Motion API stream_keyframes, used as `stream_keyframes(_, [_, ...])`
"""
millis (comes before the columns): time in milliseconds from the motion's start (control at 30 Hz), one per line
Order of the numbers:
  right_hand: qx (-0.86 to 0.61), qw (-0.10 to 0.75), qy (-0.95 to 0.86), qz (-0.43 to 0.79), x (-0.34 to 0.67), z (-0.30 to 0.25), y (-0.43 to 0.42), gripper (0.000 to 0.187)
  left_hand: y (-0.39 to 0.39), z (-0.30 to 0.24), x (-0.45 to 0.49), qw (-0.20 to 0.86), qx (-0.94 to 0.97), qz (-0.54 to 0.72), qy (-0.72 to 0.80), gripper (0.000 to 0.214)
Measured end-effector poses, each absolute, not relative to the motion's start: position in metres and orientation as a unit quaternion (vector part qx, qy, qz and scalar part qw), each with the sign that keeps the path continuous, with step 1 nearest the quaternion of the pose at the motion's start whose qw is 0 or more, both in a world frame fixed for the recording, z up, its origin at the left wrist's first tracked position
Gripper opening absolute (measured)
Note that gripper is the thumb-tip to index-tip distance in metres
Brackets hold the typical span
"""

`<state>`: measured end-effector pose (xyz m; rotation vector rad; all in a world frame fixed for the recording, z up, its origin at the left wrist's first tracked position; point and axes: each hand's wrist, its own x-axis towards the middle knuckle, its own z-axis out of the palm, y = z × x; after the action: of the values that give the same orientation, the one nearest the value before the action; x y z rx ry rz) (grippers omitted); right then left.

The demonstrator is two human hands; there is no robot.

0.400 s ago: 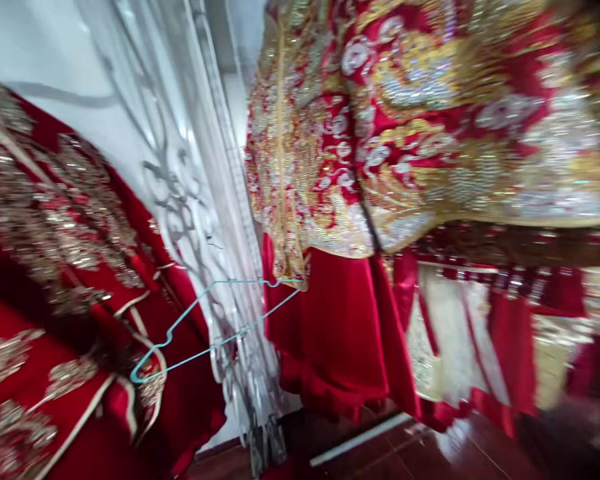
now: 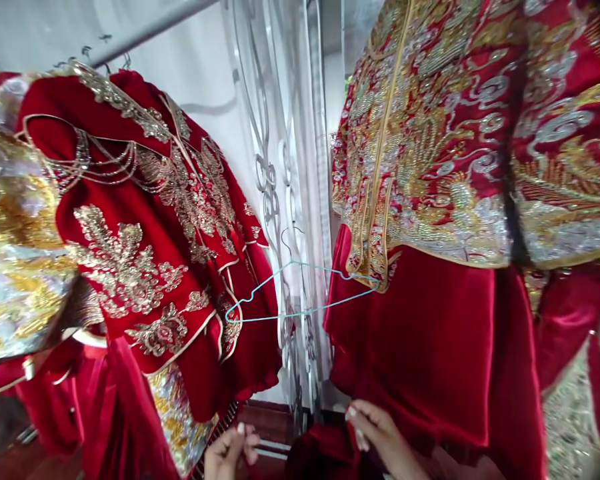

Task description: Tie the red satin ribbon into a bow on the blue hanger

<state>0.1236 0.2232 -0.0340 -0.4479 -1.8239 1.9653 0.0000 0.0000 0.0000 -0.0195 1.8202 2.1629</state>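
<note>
My right hand [image 2: 375,432] is at the bottom of the view, its fingers pinched on the dark red hem of the red skirt [image 2: 420,347] that hangs on the right. Above the skirt hangs a red jacket [image 2: 440,153] thick with gold and silver embroidery. A light blue wire hanger [image 2: 300,293] sticks out sideways from the jacket's lower front edge. My left hand [image 2: 230,450] is low in the middle with its fingers curled, beside the hem of a red embroidered garment [image 2: 150,267] on the left. What it holds is hidden.
Several red and gold garments hang from a metal rail [image 2: 150,30] at the upper left. A white ornate metal grille [image 2: 275,193] with a sheer curtain stands between the two groups of clothes. Dark red floor shows at the bottom.
The view has swung and levelled, so the rail and the left garments show more fully. Both my hands have come into sight at the bottom, the right one on the skirt's hem.
</note>
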Motion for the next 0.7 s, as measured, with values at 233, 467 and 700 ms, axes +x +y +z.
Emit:
stream_keyframes(233, [-0.121, 0.362, -0.572, 0.726, 0.154, 0.091, 0.301, 0.026, -0.06, 0.114, -0.038, -0.028, 0.097, 0.814, 0.572, 0.021])
stream_keyframes(467, [-0.036, 0.305, -0.761, 0.571, 0.161, 0.128, 0.314, 0.015, -0.069, 0.129, -0.062, -0.013, 0.133, 0.771, 0.622, 0.029])
stream_keyframes(700, [-0.181, 0.441, -0.788, 0.389, 0.16, 0.104, 0.326, 0.022, -0.063, 0.116, -0.084, 0.033, 0.14, 0.749, 0.646, 0.044])
